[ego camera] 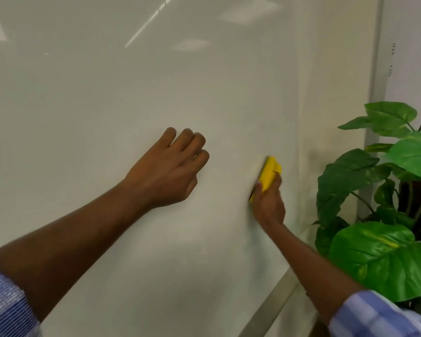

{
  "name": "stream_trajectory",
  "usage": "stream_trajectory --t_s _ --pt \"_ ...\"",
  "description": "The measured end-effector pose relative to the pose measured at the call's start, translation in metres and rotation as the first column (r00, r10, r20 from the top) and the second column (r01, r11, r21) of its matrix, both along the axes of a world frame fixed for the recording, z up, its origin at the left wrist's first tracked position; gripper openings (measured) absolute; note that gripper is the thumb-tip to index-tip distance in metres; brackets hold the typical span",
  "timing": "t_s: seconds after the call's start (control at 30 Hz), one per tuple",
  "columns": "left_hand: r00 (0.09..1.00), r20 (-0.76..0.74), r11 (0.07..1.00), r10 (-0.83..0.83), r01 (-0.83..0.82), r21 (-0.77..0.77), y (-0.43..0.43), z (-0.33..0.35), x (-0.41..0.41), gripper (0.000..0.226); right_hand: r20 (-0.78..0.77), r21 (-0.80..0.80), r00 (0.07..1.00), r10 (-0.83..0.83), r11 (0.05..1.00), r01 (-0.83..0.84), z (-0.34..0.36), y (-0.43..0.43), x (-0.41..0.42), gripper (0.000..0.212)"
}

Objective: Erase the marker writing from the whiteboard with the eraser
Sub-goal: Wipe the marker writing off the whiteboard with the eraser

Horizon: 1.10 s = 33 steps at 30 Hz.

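Observation:
A large whiteboard [107, 93] fills most of the view, and I see no marker writing on the part that shows. My right hand [269, 203] grips a yellow eraser [269, 173] and presses it flat against the board near the right side; the hand and eraser are blurred. My left hand [168, 171] rests against the board to the left of the eraser, fingers curled inward, holding nothing.
A potted plant with big green leaves [379, 259] stands close to my right forearm. The board's metal frame [270, 310] runs along the bottom right, and a vertical strip [374, 93] borders a wall panel on the right.

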<state>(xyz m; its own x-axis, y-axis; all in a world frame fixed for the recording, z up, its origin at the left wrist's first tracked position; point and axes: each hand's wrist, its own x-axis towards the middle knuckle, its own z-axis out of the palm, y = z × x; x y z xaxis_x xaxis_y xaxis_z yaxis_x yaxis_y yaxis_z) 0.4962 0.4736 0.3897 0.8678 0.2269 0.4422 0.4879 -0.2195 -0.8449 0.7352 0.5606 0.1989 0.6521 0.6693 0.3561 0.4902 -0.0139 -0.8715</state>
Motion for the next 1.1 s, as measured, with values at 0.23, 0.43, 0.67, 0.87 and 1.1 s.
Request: stream_trajectory --t_s 0.23,0.43,0.67,0.87,1.1 --pt "1.000 0.016 1.000 0.020 -0.020 -0.003 -0.003 -0.001 0.000 0.021 -0.018 -0.005 0.997 0.076 0.997 -0.076 0.021 -0.029 -0.043 0.078" --pt "1.000 0.009 1.000 0.000 0.000 -0.016 -0.002 -0.001 -0.003 0.025 0.671 0.136 0.715 0.198 0.914 -0.382 -0.041 -0.096 -0.097 0.075" --pt "1.000 0.013 1.000 -0.002 0.002 -0.016 0.000 -0.002 0.001 0.021 0.258 -0.047 0.966 0.022 0.999 -0.010 -0.016 -0.001 0.030 0.075" --pt "1.000 0.021 1.000 -0.017 0.018 -0.021 -0.002 -0.006 0.001 0.020 0.058 0.055 0.997 -0.049 0.997 0.046 -0.011 -0.005 0.005 0.067" --pt "0.999 0.016 0.999 -0.034 0.034 -0.015 -0.002 -0.005 0.000 0.024 0.614 0.207 0.777 0.140 0.921 -0.329 -0.074 -0.069 -0.058 0.065"
